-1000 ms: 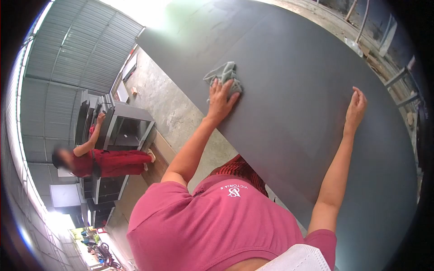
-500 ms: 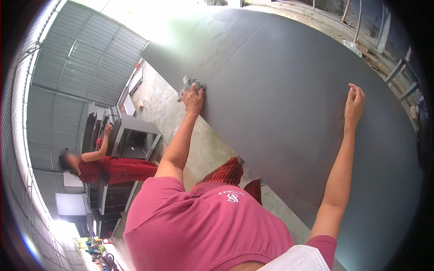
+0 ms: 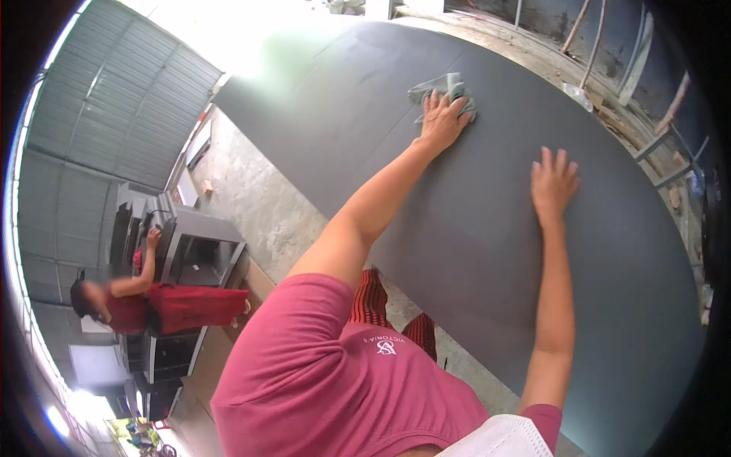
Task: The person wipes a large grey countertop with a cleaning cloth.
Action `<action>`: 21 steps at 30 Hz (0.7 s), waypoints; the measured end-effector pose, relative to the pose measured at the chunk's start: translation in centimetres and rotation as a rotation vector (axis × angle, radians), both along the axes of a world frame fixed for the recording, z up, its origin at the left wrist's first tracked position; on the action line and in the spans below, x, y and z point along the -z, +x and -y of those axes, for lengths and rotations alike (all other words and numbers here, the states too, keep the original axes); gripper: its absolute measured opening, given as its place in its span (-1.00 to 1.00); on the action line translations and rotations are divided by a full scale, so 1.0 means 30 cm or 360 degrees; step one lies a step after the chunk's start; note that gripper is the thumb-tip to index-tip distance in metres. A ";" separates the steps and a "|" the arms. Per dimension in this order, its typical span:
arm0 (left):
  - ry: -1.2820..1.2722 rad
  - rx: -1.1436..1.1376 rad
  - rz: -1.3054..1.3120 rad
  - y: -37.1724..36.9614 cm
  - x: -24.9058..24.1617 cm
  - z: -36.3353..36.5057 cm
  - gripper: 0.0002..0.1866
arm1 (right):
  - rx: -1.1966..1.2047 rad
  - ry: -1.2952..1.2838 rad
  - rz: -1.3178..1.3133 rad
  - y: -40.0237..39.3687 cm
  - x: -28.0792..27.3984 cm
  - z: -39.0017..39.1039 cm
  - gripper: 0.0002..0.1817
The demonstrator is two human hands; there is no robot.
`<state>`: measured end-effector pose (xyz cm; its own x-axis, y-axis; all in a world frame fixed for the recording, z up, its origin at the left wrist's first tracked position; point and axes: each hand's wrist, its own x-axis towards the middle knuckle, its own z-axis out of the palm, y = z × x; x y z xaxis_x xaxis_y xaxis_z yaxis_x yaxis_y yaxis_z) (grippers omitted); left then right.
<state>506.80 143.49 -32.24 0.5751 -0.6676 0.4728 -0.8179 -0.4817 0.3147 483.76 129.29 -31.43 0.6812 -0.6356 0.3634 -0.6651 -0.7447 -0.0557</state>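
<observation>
My left hand [image 3: 443,122] presses a crumpled grey-green cloth [image 3: 448,84] against a large dark grey panel [image 3: 472,206], the fingers lying over the cloth and its edges sticking out past them. Lower and to the right, my right hand [image 3: 554,185] is open over the same panel, fingers spread and nothing in it. It appears to lie on the surface. The panel has a smooth, dull face with a thin straight line across its far left part.
A person in red [image 3: 167,305] stands at the left beside grey metal cabinets [image 3: 205,244]. Concrete floor [image 3: 259,183] runs along the panel's near edge. Beyond its far edge are poles [image 3: 595,46], a metal frame [image 3: 661,156] and a clear plastic bag [image 3: 579,96].
My left hand has swept the cloth from the panel's near edge across toward its far side. My right hand has shifted left, its fingers going from bunched together to spread.
</observation>
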 end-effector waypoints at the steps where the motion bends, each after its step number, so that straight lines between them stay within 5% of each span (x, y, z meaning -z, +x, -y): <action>1: -0.0017 0.0034 -0.0006 0.034 -0.001 0.066 -0.55 | -0.0055 0.0069 -0.0048 0.084 -0.017 -0.056 -0.53; 7: -0.0136 0.0138 -0.0079 0.409 0.026 0.358 -0.55 | 0.0133 0.0168 -0.0100 0.605 0.028 -0.236 -0.46; 12: -0.0025 -0.0157 0.0126 0.916 0.104 0.355 -0.50 | 0.0424 0.0092 -0.0121 0.838 0.044 -0.204 -0.44; 15: -0.0026 -0.0350 0.0162 1.293 0.143 0.079 -0.51 | 0.0439 0.0120 -0.0156 0.862 0.057 -0.193 -0.43; 17: 0.0435 -0.0594 0.0294 1.362 0.033 -0.252 -0.59 | 0.0442 0.0053 -0.0164 0.866 0.079 -0.175 -0.43; 18: 0.0537 -0.0783 0.0730 1.626 0.208 -0.444 -0.70 | 0.0420 0.0079 -0.0170 0.865 0.070 -0.174 -0.43; 19: 0.0826 -0.0815 0.0868 1.714 0.213 -0.667 -0.70 | 0.0400 0.0107 -0.0172 0.865 0.062 -0.167 -0.42; 20: 0.0916 -0.1082 0.0486 1.705 0.153 -0.831 -0.67 | 0.0380 0.0080 -0.0130 0.860 0.073 -0.160 -0.42; 21: 0.0592 -0.1379 -0.0100 1.625 0.046 -0.936 -0.62 | 0.0393 0.0090 -0.0114 0.859 0.071 -0.161 -0.42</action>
